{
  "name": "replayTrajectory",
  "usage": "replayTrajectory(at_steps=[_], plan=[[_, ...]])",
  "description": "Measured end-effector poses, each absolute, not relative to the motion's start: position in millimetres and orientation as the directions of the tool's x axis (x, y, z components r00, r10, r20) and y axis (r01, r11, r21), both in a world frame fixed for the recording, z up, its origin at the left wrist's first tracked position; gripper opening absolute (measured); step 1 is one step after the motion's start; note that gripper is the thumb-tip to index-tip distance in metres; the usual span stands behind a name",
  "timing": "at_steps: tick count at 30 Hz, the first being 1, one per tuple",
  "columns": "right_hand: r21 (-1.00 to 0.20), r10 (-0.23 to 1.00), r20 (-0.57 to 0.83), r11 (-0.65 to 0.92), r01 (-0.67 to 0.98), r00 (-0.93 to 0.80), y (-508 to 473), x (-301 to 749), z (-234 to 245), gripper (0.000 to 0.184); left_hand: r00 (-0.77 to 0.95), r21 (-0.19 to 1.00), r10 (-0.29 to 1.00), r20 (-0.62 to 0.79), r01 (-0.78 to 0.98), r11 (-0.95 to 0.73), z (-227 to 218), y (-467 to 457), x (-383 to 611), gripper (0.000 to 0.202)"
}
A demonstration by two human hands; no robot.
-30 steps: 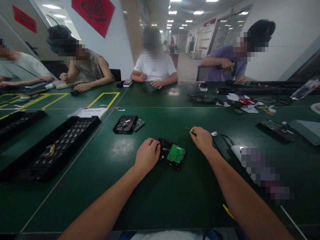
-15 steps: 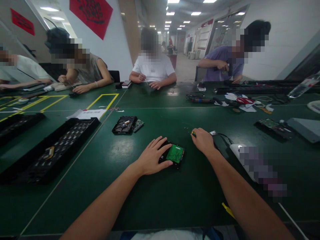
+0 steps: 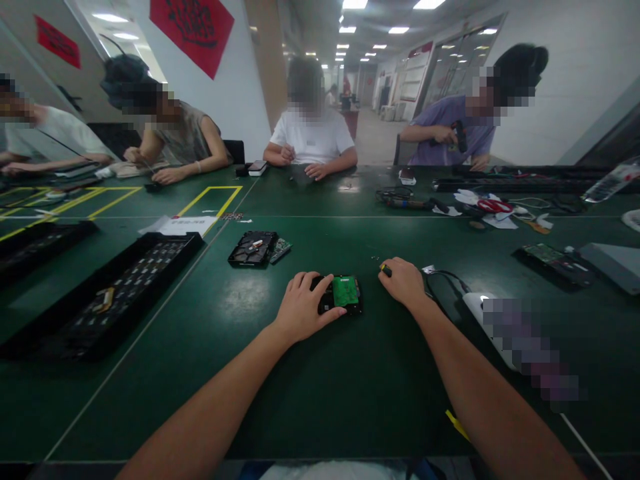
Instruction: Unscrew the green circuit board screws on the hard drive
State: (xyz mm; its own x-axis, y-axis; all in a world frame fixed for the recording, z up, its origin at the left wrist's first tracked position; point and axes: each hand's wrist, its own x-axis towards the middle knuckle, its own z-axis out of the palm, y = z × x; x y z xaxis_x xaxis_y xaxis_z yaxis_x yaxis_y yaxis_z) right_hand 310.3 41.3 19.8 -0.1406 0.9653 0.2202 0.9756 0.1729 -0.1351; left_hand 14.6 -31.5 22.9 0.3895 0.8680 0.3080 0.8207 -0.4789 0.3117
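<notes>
Stretching from edge to edge, the dark green surface (image 3: 320, 387) is carrying everything we are looking at. Other people are sitting along its far side, one in a white shirt (image 3: 311, 139) straight across from us, each with their own hands down on the surface. On our left a long black tray (image 3: 105, 293) is lying at a slant, well apart from our arms.

We are reaching both bare forearms forward. Our left hand (image 3: 300, 310) is lying over the left end of a hard drive (image 3: 341, 300). Its grip is closing on the drive, with the fingers curling over the far edge and the thumb running along the near edge. The drive is lying flat in the middle of the surface, between our two hands. It is showing a black body with a green circuit board (image 3: 346, 291) facing up on its right part.

Our right hand (image 3: 406, 285) is resting just to the right of the drive, apart from it. Its grip is pressing together around a small tool (image 3: 385, 269), and only the yellow and black tip is poking out. A black cable (image 3: 447, 275) is looping beside that wrist.

Farther off to the left, a second black drive (image 3: 251, 248) is lying flat with a loose little board (image 3: 281, 249) just beside it. A few tiny screws (image 3: 375, 257) are lying just beyond the tool's tip.
</notes>
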Motion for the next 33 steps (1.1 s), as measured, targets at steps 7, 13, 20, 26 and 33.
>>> replayTrajectory(at_steps=[7,13,20,26,33], plan=[[-0.133,0.970,0.213,0.149,0.980,-0.118,46.4,306.2,20.7,0.025,0.392,0.319,0.863,0.318,0.813,-0.487,21.9,-31.3,10.5,0.075],[-0.139,0.958,0.281,0.091,0.986,-0.049,40.8,311.7,25.3,0.020,0.313,0.308,0.891,0.329,0.856,-0.415,19.7,-33.3,16.3,0.071],[-0.146,0.967,0.254,0.069,0.987,-0.030,32.2,320.4,25.8,0.020,0.245,0.311,0.904,0.350,0.880,-0.359,20.7,-34.2,15.9,0.075],[-0.225,0.960,0.253,0.179,0.958,-0.120,22.8,312.1,31.5,0.019,0.327,0.335,0.887,0.326,0.837,-0.432,23.7,-35.1,2.9,0.076],[-0.357,0.934,0.253,0.333,0.873,-0.253,8.0,292.5,43.2,0.018,0.320,0.352,0.902,0.290,0.841,-0.411,26.6,-38.3,8.2,0.077]])
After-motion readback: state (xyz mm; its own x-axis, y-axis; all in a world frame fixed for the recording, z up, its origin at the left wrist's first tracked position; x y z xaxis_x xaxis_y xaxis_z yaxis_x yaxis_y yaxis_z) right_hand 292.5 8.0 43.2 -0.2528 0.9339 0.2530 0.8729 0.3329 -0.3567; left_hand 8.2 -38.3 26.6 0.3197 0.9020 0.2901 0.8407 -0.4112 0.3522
